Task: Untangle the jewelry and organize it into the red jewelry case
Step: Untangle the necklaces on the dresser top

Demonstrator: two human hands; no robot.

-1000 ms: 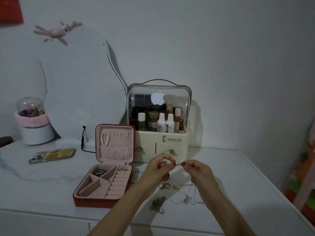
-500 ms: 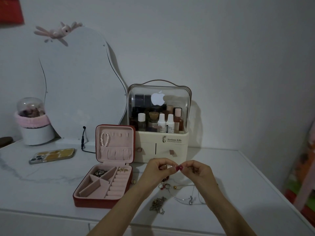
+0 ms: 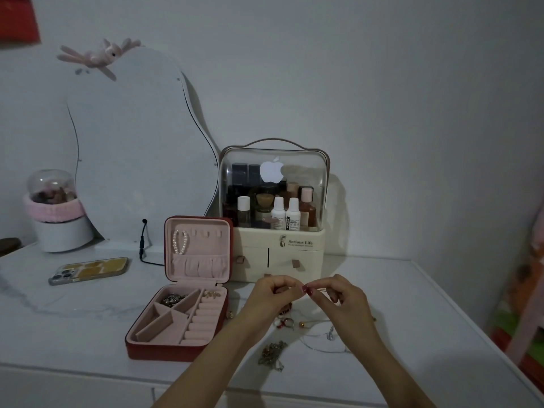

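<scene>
The red jewelry case (image 3: 164, 350) lies open on the white table, pink lined, with a pearl bracelet (image 3: 179, 242) hung in its lid and dark jewelry (image 3: 173, 299) in a back compartment. To its right, above the table, my left hand (image 3: 269, 300) and my right hand (image 3: 343, 301) meet fingertip to fingertip, both pinching a thin gold chain (image 3: 318, 289). Below them lie rings (image 3: 285, 322), a gold bead (image 3: 303, 324), a thin silver necklace (image 3: 326, 340) and a bunched brass chain (image 3: 272, 353).
A cosmetics organizer (image 3: 279, 248) with bottles stands behind the hands. A phone (image 3: 88, 270) lies left of the case, a cable (image 3: 144, 248) near a wavy mirror (image 3: 132, 148). A white pot with a pink band (image 3: 59, 222) sits far left. The table's front edge (image 3: 88, 368) is close.
My hands have stayed together at about the same spot, dropping slightly and working the chain between the fingertips. Nothing on the table has moved.
</scene>
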